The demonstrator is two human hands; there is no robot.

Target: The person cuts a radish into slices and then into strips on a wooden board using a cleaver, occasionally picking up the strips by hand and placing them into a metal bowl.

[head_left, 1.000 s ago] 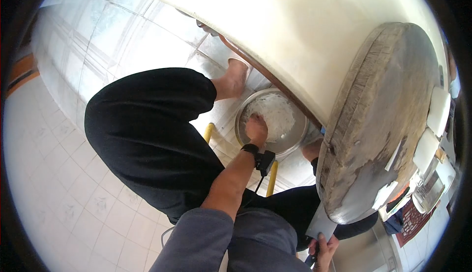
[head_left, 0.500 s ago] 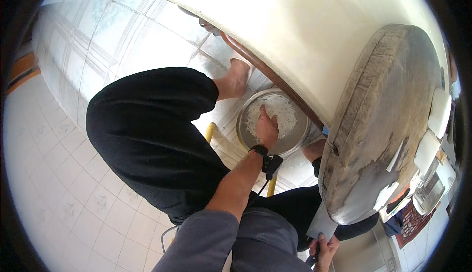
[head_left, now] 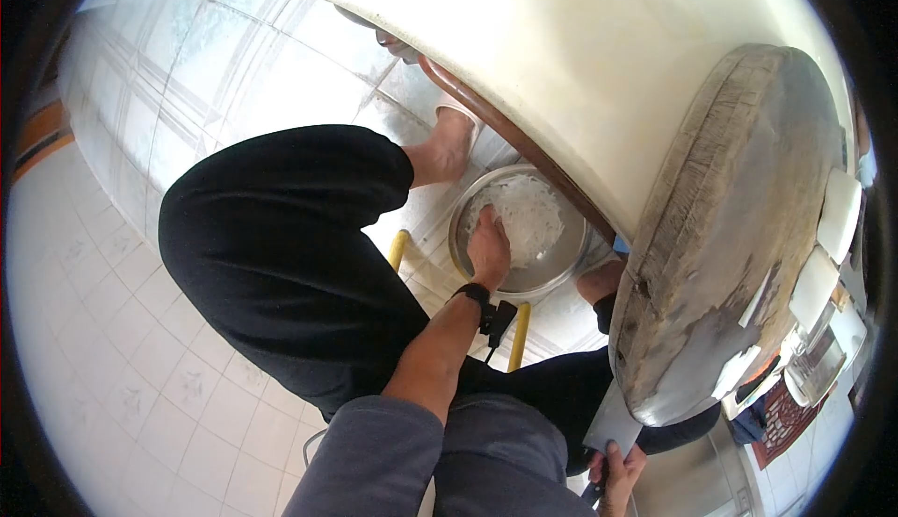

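Observation:
My left hand (head_left: 489,248), with a black band at the wrist, is down inside a round metal basin (head_left: 460,253). Its fingers are stretched out, the thumb a little apart, at the left edge of a heap of white shreds (head_left: 535,218); the fingertips are partly hidden. At the lower right, my right hand (head_left: 619,480) grips the dark handle of a cleaver (head_left: 615,422). The blade lies against the near edge of a thick round wooden chopping board (head_left: 739,236), which hides part of it. On the board are thin white slices (head_left: 736,372).
White blocks (head_left: 838,216) lie along the board's far right side. A pale tabletop (head_left: 561,59) extends above the basin. Yellow stool legs (head_left: 520,337) stand below the basin, between my black-trousered legs (head_left: 290,255). Tiled floor (head_left: 178,358) spreads on the left.
My left hand has drawn back a little, down and to the left, from the middle of the shreds toward the basin's left side. My right hand and the cleaver stay in place.

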